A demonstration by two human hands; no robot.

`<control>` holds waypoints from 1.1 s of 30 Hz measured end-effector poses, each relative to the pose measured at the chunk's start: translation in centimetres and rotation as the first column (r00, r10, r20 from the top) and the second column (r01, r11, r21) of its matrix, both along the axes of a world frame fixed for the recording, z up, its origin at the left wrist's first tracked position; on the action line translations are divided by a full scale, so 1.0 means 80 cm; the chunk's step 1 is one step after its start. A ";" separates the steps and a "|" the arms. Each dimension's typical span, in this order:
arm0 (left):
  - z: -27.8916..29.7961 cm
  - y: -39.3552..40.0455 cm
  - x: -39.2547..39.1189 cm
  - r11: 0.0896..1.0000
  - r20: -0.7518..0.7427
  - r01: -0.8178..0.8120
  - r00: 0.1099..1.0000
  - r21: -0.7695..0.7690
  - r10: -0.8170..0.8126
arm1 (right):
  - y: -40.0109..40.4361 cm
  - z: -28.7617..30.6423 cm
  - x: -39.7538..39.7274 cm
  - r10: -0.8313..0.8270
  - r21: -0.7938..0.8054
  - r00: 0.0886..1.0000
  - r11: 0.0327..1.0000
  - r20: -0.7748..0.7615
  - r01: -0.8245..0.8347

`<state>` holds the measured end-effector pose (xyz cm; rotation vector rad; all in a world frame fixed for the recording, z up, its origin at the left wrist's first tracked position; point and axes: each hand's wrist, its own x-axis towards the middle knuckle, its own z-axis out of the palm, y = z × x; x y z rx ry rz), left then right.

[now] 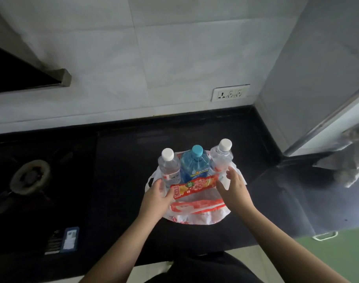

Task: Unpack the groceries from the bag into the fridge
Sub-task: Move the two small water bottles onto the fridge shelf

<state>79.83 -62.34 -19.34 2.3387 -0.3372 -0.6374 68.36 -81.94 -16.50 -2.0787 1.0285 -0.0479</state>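
Head view: the white plastic bag (197, 215) lies flattened on the black worktop (121, 180). Three bottles stand at its far edge. A red snack packet (195, 185) lies between both hands. Left hand (158, 198) grip pinches the packet's end; right hand (235, 188) grip is spread, just beside the other end.

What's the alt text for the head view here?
Two bare hands, left hand and right hand, reach round a red snack packet atop a white plastic bag on a dark counter. Behind it stand two clear white-capped bottles flanking a blue bottle; a fridge is at right.
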 end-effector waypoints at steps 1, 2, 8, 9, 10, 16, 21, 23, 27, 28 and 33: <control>0.000 -0.004 0.000 0.999 -0.013 -0.026 1.000 -0.029 0.025 | -0.003 -0.003 0.002 -0.010 0.014 1.000 1.000 0.016 0.010; 0.000 -0.007 0.001 0.997 -0.023 -0.051 0.998 -0.056 0.050 | -0.007 -0.007 0.005 -0.019 0.025 0.999 1.000 0.026 0.019; -0.006 -0.025 0.013 0.982 -0.046 -0.152 0.988 -0.114 0.148 | -0.026 -0.024 0.025 -0.053 0.112 0.995 0.993 0.081 0.043; -0.007 -0.028 0.015 0.979 -0.049 -0.161 0.987 -0.127 0.156 | -0.027 -0.024 0.029 -0.068 0.118 0.995 0.991 0.079 0.058; -0.009 -0.031 0.016 0.976 -0.051 -0.169 0.985 -0.138 0.164 | -0.027 -0.025 0.034 -0.085 0.120 0.993 0.990 0.079 0.075; -0.019 -0.035 0.028 0.973 0.003 -0.187 0.982 -0.139 0.189 | -0.032 -0.027 0.048 -0.130 0.125 0.981 0.986 0.146 0.112; -0.015 -0.037 0.041 0.979 0.153 -0.149 0.974 -0.138 0.169 | -0.036 -0.028 0.048 -0.132 0.104 0.981 0.988 0.143 0.117; -0.013 -0.038 0.042 0.983 0.192 -0.122 0.970 -0.136 0.147 | -0.039 -0.028 0.047 -0.129 0.096 0.982 0.989 0.139 0.116; -0.014 -0.037 0.039 0.984 0.193 -0.106 0.972 -0.143 0.133 | -0.043 -0.027 0.045 -0.140 0.099 0.980 0.987 0.141 0.127; -0.015 -0.036 0.039 0.984 0.202 -0.109 0.970 -0.142 0.137 | -0.043 -0.026 0.045 -0.143 0.101 0.979 0.986 0.146 0.129; -0.014 -0.033 0.041 0.981 0.235 -0.122 0.960 -0.148 0.155 | -0.040 -0.016 0.042 -0.157 0.100 0.969 0.985 0.193 0.140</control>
